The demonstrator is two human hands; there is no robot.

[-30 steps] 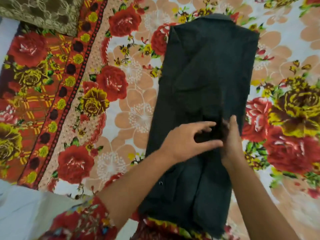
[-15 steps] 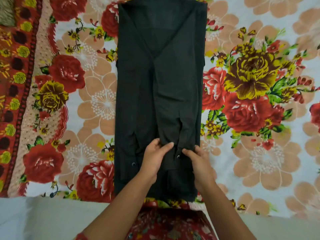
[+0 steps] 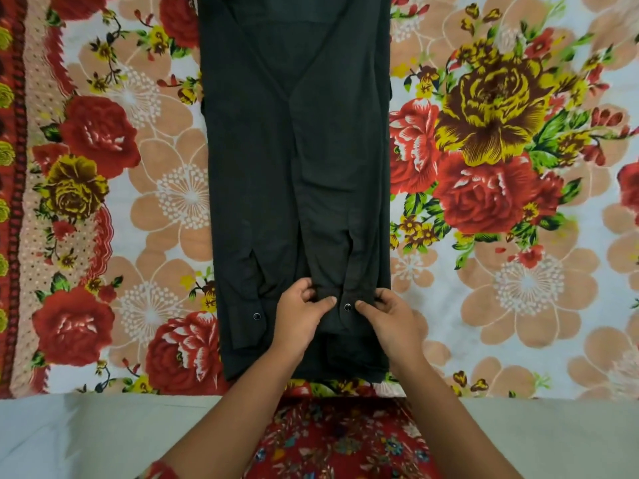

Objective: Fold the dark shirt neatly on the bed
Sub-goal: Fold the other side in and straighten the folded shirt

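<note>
The dark shirt [image 3: 294, 160] lies as a long narrow strip on the flowered bedsheet [image 3: 501, 254], its sides and both sleeves folded in over the body. Its far end runs out of the top of the view; its hem reaches the bed's near edge. Two cuffs with small snap buttons lie near the hem. My left hand [image 3: 301, 318] pinches the right sleeve's cuff from the left. My right hand [image 3: 390, 318] pinches the same cuff from the right, beside its snap button.
The bed's near edge [image 3: 103, 397] runs across the lower view, with pale floor [image 3: 86, 440] below it. A red patterned border [image 3: 14, 202] of the sheet runs down the far left. My flowered red clothing [image 3: 339, 440] shows between my forearms.
The view has swung so the shirt now lies straight ahead and closer. Both hands slid down from the shirt's middle to the cuff near the hem and now pinch it.
</note>
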